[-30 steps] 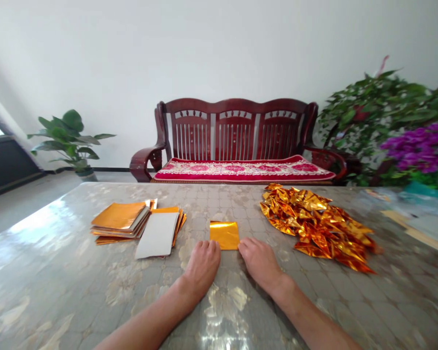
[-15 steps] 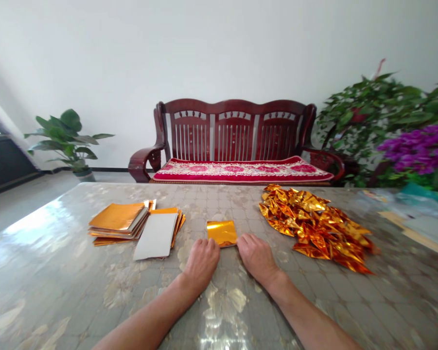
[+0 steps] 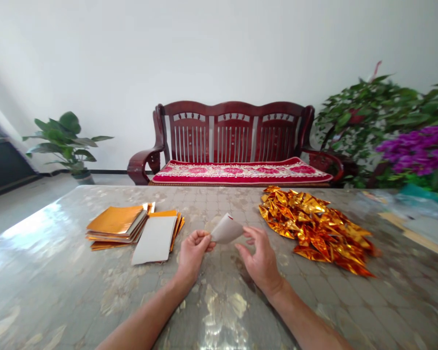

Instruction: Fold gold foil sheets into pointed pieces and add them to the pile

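The left hand (image 3: 193, 253) is nearly closed, its thumb and forefinger pinching the left corner of a small pale sheet (image 3: 226, 229). The right hand (image 3: 261, 258) is half open, its thumb apart from its curved fingers; the fingertips are at the sheet's right edge, and whether they grip it cannot be told. The sheet is between the two hands, tilted, with a small red mark near its upper edge.

Well beyond the left hand, at the far left, a potted plant (image 3: 67, 142) with broad green leaves stands on the floor. Nearer, to the left of that hand, a stack of orange sheets (image 3: 114, 219) lies on the glossy, flower-patterned table (image 3: 73, 296). Between it and the left hand lies a second stack (image 3: 153, 240), pale on top, with orange edges showing along its right side.

Straight ahead of both hands, past the table, stands a dark red wooden bench (image 3: 233, 138) with a red and white floral cover (image 3: 240, 170) on its seat.

To the right of the right hand lies a heap of crumpled-looking, shiny gold foil pieces (image 3: 313, 228). Farther right are clear plastic (image 3: 379, 200) and purple flowers (image 3: 419, 148), with a leafy green plant (image 3: 382, 104) behind.
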Action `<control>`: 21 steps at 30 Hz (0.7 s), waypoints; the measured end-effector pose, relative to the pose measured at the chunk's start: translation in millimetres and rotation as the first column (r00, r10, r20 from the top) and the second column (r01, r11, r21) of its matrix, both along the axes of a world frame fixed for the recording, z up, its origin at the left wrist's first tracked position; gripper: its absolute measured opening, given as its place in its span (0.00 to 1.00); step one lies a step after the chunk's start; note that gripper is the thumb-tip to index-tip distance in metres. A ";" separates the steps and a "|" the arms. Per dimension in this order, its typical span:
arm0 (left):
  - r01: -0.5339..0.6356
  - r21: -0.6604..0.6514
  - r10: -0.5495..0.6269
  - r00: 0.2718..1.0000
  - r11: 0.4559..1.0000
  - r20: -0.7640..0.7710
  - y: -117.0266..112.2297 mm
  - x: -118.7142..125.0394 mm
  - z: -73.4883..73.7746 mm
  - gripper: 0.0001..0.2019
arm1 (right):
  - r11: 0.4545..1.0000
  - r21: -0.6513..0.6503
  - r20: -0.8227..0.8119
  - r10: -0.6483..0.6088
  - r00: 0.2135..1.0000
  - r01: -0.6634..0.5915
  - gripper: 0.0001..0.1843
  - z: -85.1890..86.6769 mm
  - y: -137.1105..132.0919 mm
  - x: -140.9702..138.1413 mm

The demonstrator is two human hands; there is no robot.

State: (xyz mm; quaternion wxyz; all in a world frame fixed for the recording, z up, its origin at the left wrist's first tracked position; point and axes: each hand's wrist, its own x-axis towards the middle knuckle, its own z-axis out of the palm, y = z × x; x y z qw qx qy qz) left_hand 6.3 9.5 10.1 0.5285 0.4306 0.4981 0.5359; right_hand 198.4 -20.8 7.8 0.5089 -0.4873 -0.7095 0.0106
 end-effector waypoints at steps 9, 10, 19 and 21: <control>0.249 0.190 -0.192 0.942 0.950 -0.276 -18.4 13.3 -10.3 0.06 | 0.922 -0.271 -0.130 0.251 0.959 -0.278 0.23 6.5 -11.5 -22.2; 0.289 0.221 -0.197 0.911 0.931 -0.361 -20.1 13.7 -10.6 0.09 | 0.925 -0.279 -0.140 0.228 0.964 -0.259 0.22 6.1 -10.4 -22.7; 0.365 0.386 -0.038 0.766 0.847 -0.642 -19.2 5.6 -7.9 0.09 | 0.979 -0.075 0.122 0.196 0.973 -0.188 0.14 1.1 -1.8 -10.4; 0.324 0.507 0.104 0.755 0.799 -0.647 -18.7 0.2 -7.0 0.08 | 0.986 0.040 0.198 0.150 0.969 -0.161 0.16 4.9 -2.1 -4.2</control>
